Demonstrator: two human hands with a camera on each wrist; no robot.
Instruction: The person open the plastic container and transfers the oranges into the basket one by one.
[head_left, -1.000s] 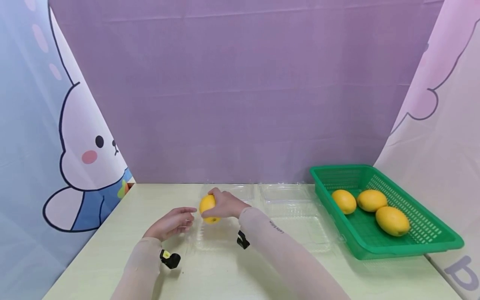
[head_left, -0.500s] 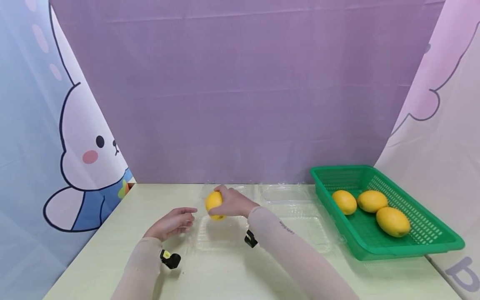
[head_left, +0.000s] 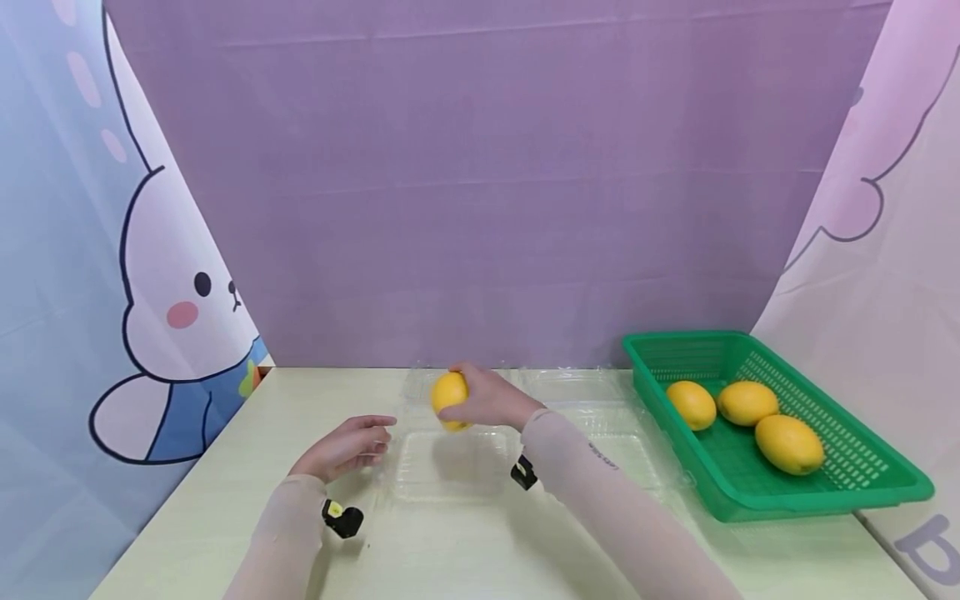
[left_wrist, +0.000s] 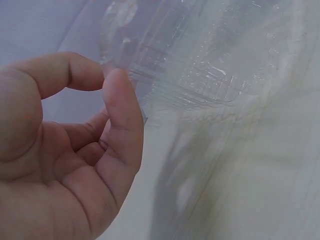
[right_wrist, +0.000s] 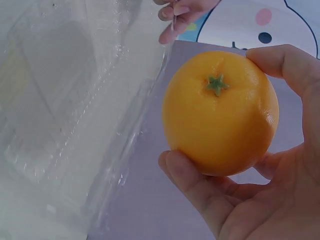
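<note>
In the head view, my right hand (head_left: 491,400) holds a yellow-orange lemon (head_left: 448,400) above a clear plastic container (head_left: 431,471). The right wrist view shows the lemon (right_wrist: 220,115) end-on, its green star-shaped stem mark facing the camera, with thumb and fingers curled round its sides. My left hand (head_left: 345,446) is at the container's left edge. In the left wrist view, thumb and index finger of this hand (left_wrist: 75,145) pinch the rim of the clear plastic (left_wrist: 200,85). Transparency makes the container's full outline hard to see.
A green basket (head_left: 720,479) at the right holds three lemons (head_left: 789,444). Purple cloth (head_left: 480,183) hangs behind the pale table (head_left: 442,554). Printed cloths stand at both sides, the left one bearing a rabbit (head_left: 187,292).
My right hand has carried the lemon to the right and slightly up, over the container. The left hand stays almost where it was. The lemons in the basket have not moved.
</note>
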